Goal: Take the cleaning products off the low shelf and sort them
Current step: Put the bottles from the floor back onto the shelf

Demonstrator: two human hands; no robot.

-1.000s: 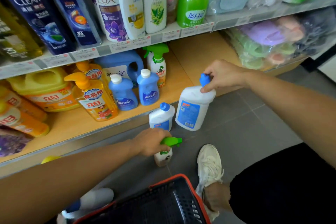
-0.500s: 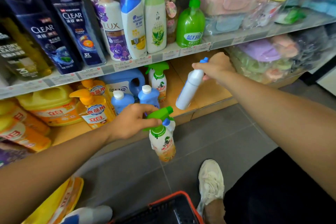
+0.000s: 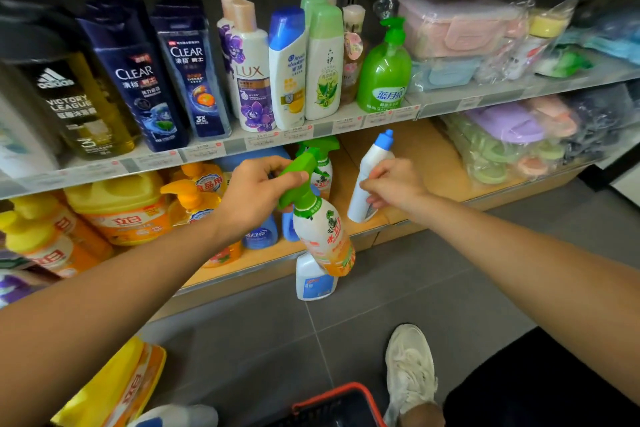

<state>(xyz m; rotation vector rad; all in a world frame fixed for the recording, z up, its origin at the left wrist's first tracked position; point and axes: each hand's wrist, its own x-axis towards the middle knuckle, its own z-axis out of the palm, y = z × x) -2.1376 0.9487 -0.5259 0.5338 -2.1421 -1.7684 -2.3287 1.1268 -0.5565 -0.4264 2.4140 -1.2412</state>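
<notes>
Head view: the only one there is, looking down at the low shelf (image 3: 415,156) and the grey floor.
Left hand (image 3: 256,194): at centre, fingers wrapped round the green trigger of a spray (image 3: 322,232). The spray hangs tilted in the air before the shelf edge, base toward 5 o'clock.
Right hand (image 3: 391,187): just at 3 o'clock of the left one, fingers clamped on the side of a white bottle (image 3: 372,163). It is tilted over the bare boards, blue cap toward 12.
On the floor: a floor bottle (image 3: 313,282) stands at 6 o'clock of the spray, close to the shelf edge. A yellow pack (image 3: 114,388) lies at 7 o'clock, and a basket (image 3: 332,399) rim shows at 6.
On the shelf: a second spray (image 3: 322,163) behind the hands, blue bottles (image 3: 259,236) under the left wrist, jugs (image 3: 121,208) toward 9 o'clock.
Progress: roughly midway, I'd judge. The right half of the shelf is bare and a few things are down, with two in hand. The left half is left to clear, and no sorted groups show yet.
</notes>
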